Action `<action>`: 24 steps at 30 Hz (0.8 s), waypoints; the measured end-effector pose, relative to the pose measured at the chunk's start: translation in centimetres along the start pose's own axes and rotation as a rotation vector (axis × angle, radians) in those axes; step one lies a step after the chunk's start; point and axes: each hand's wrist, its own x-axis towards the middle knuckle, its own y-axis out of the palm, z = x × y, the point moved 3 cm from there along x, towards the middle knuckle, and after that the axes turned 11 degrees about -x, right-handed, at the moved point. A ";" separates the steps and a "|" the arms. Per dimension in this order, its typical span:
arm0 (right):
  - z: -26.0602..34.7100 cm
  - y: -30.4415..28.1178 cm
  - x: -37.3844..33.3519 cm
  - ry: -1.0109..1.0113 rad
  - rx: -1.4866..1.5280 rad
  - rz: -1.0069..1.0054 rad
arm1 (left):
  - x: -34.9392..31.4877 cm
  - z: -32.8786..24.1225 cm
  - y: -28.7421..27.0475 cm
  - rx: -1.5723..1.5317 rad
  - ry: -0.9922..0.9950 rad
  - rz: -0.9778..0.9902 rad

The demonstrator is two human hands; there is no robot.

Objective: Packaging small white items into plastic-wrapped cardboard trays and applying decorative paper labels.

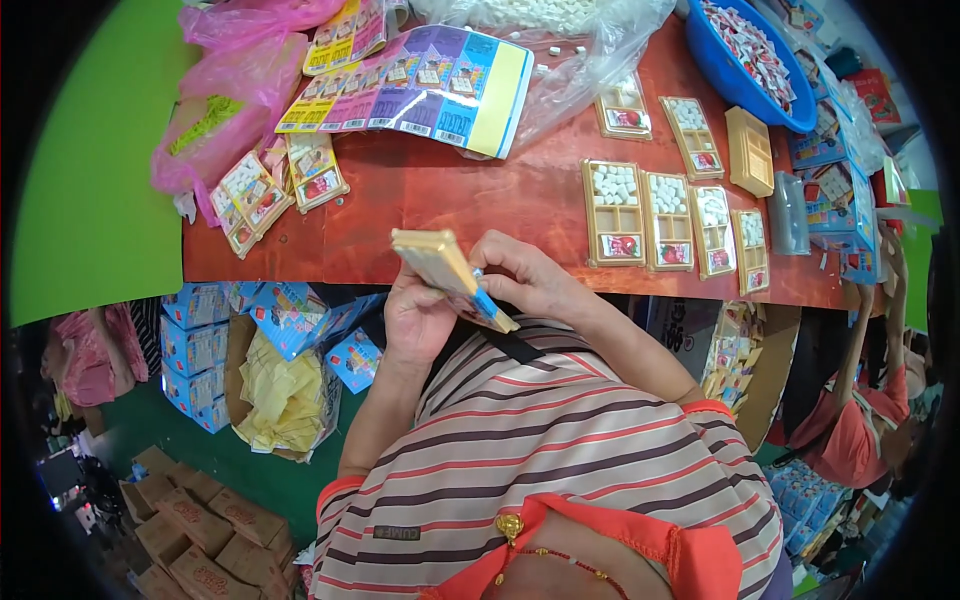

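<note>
Largest first: red worktop (370,225), crowded along far and right sides. At far middle, colourful printed sheets (430,90), overlapping; just beside, clear plastic bag (600,70) with white pieces (535,14). Toward far right, blue basin (735,92) heaped with red-and-white sachets (750,55). At far left, pink plastic bag (240,125), close to two compartmented trays (318,172). At right, filled trays (615,195), with bare tan tray (750,152) near basin. Over near edge, raised: tan pack (445,268), tilted, contents hidden by angle. Left grip (412,325) closed round its left side; right grip (532,278) pinching opposite side, near blue printed part.
</note>
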 end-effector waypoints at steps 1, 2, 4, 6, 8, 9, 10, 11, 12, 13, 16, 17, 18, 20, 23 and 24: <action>0.7 0.0 0.0 -0.069 -0.101 -0.009 | 0.0 -0.1 -0.1 -0.036 -0.006 0.017; 1.4 0.0 0.0 -0.064 -0.095 -0.011 | 0.7 -0.2 0.2 0.059 -0.031 0.195; 3.2 0.3 -0.1 -0.122 -0.326 -0.065 | 0.9 -0.1 1.3 0.128 0.001 0.238; 4.2 0.6 -0.5 -0.099 -0.366 -0.055 | 0.6 -0.2 1.8 0.188 0.026 0.243; 5.0 0.8 -0.8 -0.179 -0.506 -0.092 | 0.6 -0.3 1.0 0.214 0.017 0.271; 5.3 0.8 -0.9 -0.191 -0.535 -0.091 | 0.6 -0.3 1.0 0.216 0.017 0.264; 5.6 0.8 -1.0 -0.190 -0.529 -0.088 | 0.6 -0.3 1.2 0.227 0.025 0.295; 5.9 0.8 -1.0 -0.192 -0.569 -0.084 | 0.5 -0.3 1.5 0.240 0.034 0.327; 6.0 0.8 -1.0 -0.193 -0.610 -0.080 | 0.4 -0.1 1.7 0.240 0.034 0.322; 6.1 0.9 -1.0 -0.192 -0.607 -0.079 | 0.3 0.0 2.1 0.242 0.045 0.305; 6.0 1.1 -1.1 -0.186 -0.614 -0.085 | 0.1 -0.1 2.0 0.238 0.045 0.276; 5.9 1.1 -1.1 -0.186 -0.627 -0.083 | 0.1 -0.1 1.9 0.231 0.034 0.266; 5.9 1.3 -1.1 -0.188 -0.638 -0.079 | 0.0 -0.1 1.9 0.231 0.036 0.264; 6.0 0.9 -1.0 -0.126 -0.611 -0.046 | -0.2 0.1 2.3 0.289 0.054 0.286; 5.8 0.8 -1.0 -0.065 -0.592 -0.034 | 0.4 0.5 3.0 0.266 0.044 0.363; 5.7 0.8 -1.1 -0.066 -0.595 -0.053 | 0.4 0.6 3.2 0.270 0.049 0.394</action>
